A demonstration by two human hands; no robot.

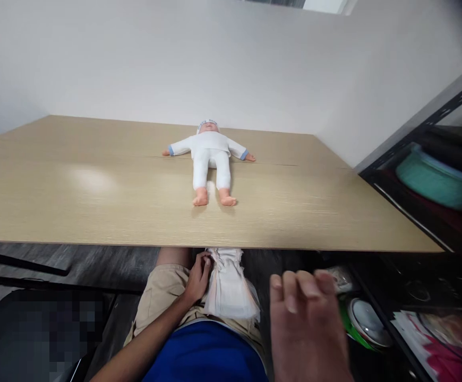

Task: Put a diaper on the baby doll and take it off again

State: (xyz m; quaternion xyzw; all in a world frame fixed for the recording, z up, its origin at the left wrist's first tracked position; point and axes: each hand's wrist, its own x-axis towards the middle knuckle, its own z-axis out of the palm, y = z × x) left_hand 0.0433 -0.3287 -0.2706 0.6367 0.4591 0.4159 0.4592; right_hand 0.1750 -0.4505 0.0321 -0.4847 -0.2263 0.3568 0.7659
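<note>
The right hand [308,323] is nearest, big and a bit blurry. Its fingers [294,289] are curled in close together and hold nothing. Just past those fingers, low on a dark shelf [410,297], sits a green tub [360,321] with a shiny lid.

The left hand [198,277] rests on the lap, on tan shorts [161,294]. Its fingers [204,261] are pinched on the edge of a white nappy [229,289]. The nappy lies on the lap, right beside those fingers, with its top tucked under the near edge of the surface [95,207].

Farther off, well away from both hands, a doll [210,156] in white clothes lies flat on its back in the middle of the surface, arms out, bare feet toward the person.

What could go wrong: the nappy is held by only one edge, so it could slip off the lap to the floor. If it is lifted straight up, it could catch on the surface edge above it. The right hand is near the tub, so a quick swing could bump it.
</note>
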